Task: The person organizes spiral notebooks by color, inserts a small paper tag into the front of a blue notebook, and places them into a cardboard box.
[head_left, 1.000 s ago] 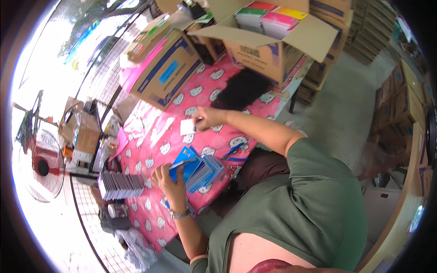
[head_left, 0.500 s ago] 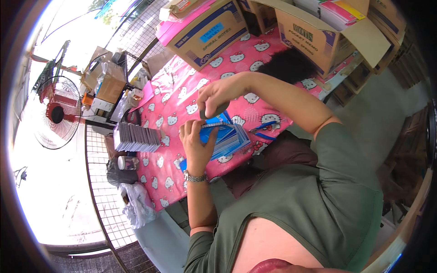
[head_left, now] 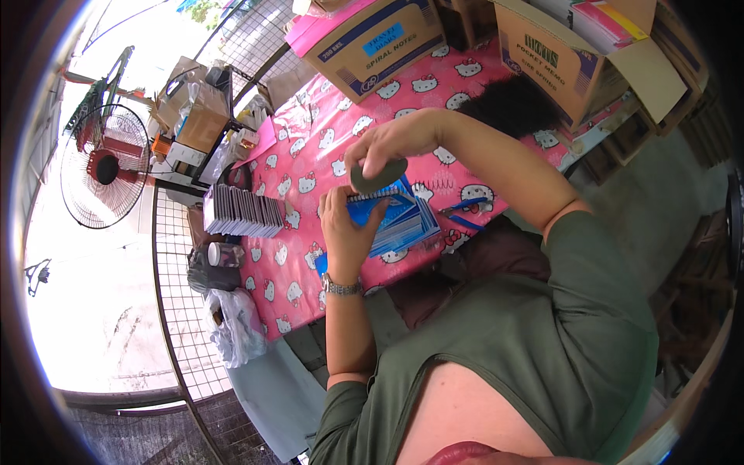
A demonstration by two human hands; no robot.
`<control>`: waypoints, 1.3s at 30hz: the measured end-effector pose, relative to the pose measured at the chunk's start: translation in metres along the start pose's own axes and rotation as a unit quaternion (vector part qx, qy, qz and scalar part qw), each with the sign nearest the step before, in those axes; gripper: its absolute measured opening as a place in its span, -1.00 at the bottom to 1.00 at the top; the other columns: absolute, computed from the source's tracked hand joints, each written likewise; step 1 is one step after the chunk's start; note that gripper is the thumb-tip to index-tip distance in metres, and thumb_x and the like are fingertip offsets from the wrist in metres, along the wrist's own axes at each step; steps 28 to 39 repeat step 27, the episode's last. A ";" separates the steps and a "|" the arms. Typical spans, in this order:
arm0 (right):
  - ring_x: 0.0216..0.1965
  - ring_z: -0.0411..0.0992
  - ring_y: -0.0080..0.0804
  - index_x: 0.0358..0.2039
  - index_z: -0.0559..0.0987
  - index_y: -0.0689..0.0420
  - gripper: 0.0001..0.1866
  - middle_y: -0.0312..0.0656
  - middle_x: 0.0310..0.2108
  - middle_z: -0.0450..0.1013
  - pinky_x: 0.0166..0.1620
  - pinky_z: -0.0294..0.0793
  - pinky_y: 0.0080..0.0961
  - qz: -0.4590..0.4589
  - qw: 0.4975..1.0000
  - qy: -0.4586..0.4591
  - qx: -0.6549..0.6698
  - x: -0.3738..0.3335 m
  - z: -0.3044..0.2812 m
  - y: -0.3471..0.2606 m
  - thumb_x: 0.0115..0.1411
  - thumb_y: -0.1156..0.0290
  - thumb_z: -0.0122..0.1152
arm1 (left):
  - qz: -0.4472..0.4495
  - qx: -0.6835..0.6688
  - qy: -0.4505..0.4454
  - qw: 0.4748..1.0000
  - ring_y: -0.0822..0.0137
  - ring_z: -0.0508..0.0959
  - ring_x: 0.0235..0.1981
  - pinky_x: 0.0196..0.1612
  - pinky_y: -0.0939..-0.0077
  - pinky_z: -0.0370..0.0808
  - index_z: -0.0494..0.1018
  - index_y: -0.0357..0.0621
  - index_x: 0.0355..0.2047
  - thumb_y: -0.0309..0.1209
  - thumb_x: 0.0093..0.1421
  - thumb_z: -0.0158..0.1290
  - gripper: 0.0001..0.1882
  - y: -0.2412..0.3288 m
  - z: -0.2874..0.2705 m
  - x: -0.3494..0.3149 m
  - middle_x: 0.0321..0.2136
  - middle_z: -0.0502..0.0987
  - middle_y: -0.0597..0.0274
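Note:
My left hand (head_left: 345,232) is closed on a small blue spiral notebook (head_left: 366,211), its thumb on the near side and its fingers along the left end. Just above the notebook's coiled edge, my right hand (head_left: 393,147) grips a dark grey-green round disc (head_left: 380,177) from above. I cannot tell whether the disc touches the coil. Under and beside the held notebook lies a pile of blue-covered booklets (head_left: 415,231). Blue-handled pliers (head_left: 467,215) lie to the right of the pile. Behind them is a loose wire coil (head_left: 440,185).
A row of stacked notebooks (head_left: 244,211) stands at the left on the pink patterned tablecloth (head_left: 291,260). Cardboard boxes (head_left: 387,58) and a black furry item (head_left: 508,105) are at the back. A fan (head_left: 105,168) stands beyond the left edge, and a plastic bag (head_left: 235,329) hangs there.
My right hand has turned, so the disc shows its broad face instead of mostly its edge. My left hand keeps its grip on the notebook. The whole view has shifted slightly.

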State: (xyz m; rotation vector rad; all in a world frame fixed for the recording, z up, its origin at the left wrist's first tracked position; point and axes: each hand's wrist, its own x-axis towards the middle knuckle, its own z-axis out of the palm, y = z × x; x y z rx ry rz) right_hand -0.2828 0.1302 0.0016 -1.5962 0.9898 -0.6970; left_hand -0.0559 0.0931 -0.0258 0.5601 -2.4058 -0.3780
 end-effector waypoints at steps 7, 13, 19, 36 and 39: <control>-0.27 0.39 -0.59 -0.20 0.60 0.14 -0.66 -0.34 -0.32 0.44 -0.19 0.35 -0.55 -0.031 0.993 -0.006 0.111 0.017 0.002 0.006 0.11 0.16 0.26 | -0.016 0.010 0.006 1.000 0.02 0.45 -0.19 -0.12 0.16 0.39 0.42 -0.26 -0.26 -0.28 -0.07 0.41 -0.52 -0.013 -0.009 0.000 -0.30 0.48 0.07; -0.41 0.31 -0.68 -0.30 0.58 0.13 -0.66 -0.46 -0.43 0.41 -0.34 0.26 -0.65 -0.002 0.999 0.009 0.052 0.048 0.000 0.010 0.15 0.09 0.27 | -0.129 -0.038 -0.039 0.990 0.36 0.48 -0.38 -0.35 0.49 0.44 0.42 -0.29 -0.24 -0.34 0.00 0.39 -0.56 -0.032 -0.017 -0.004 -0.36 0.47 0.21; -0.36 0.35 -0.65 -0.19 0.54 0.16 -0.64 -0.41 -0.38 0.41 -0.28 0.33 -0.65 -0.046 0.984 -0.067 0.161 0.052 -0.002 0.009 0.18 0.13 0.22 | -0.187 -0.311 -0.008 0.932 0.69 0.39 -0.53 -0.51 0.76 0.31 0.43 -0.23 -0.27 -0.52 0.13 0.30 -0.75 -0.041 -0.008 -0.011 -0.50 0.50 0.41; -0.33 0.34 -0.73 -0.14 0.55 0.17 -0.60 -0.43 -0.37 0.41 -0.27 0.32 -0.69 -0.031 0.984 0.014 0.176 0.050 -0.004 0.009 0.16 0.11 0.26 | -0.222 -0.314 -0.034 0.923 0.58 0.48 -0.49 -0.41 0.71 0.46 0.41 -0.26 -0.17 -0.51 0.17 0.26 -0.72 -0.046 -0.011 -0.008 -0.43 0.52 0.32; -0.33 0.34 -0.73 -0.14 0.55 0.17 -0.60 -0.43 -0.37 0.41 -0.27 0.32 -0.69 -0.031 0.984 0.014 0.176 0.050 -0.004 0.009 0.16 0.11 0.26 | -0.222 -0.314 -0.034 0.923 0.58 0.48 -0.49 -0.41 0.71 0.46 0.41 -0.26 -0.17 -0.51 0.17 0.26 -0.72 -0.046 -0.011 -0.008 -0.43 0.52 0.32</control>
